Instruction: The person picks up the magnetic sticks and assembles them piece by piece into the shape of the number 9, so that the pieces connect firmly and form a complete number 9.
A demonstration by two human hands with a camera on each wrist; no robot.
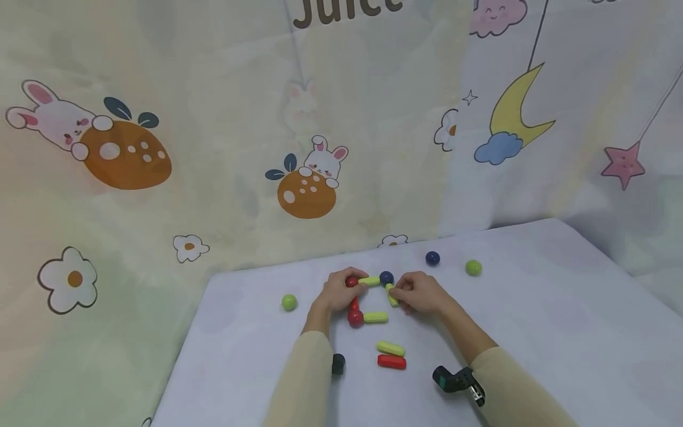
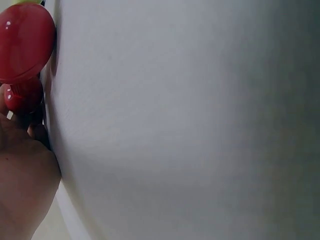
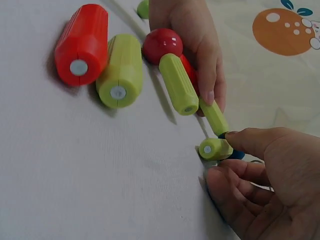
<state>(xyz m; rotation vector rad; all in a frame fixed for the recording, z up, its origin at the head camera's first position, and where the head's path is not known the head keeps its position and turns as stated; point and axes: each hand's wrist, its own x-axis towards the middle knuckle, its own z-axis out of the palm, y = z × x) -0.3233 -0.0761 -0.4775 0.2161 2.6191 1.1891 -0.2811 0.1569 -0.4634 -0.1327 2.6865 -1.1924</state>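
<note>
Between the left hand [image 1: 336, 292] gripping a red ball [image 1: 351, 281], probably just to brace things, and the right hand [image 1: 424, 293] pinching a yellow rod [image 1: 392, 299], sits the blue ball [image 1: 386, 277] linking that rod to a second yellow rod [image 1: 370, 281].

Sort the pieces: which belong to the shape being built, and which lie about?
Being built: two red balls, blue ball, red stick, three lime sticks.
Lying apart, perhaps spares: second blue ball, two green balls, loose red stick, loose lime stick.

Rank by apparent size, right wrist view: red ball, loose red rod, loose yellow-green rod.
1. Loose red rod
2. Loose yellow-green rod
3. Red ball
Nearness may explain the rods' difference; their true order is unsure.
</note>
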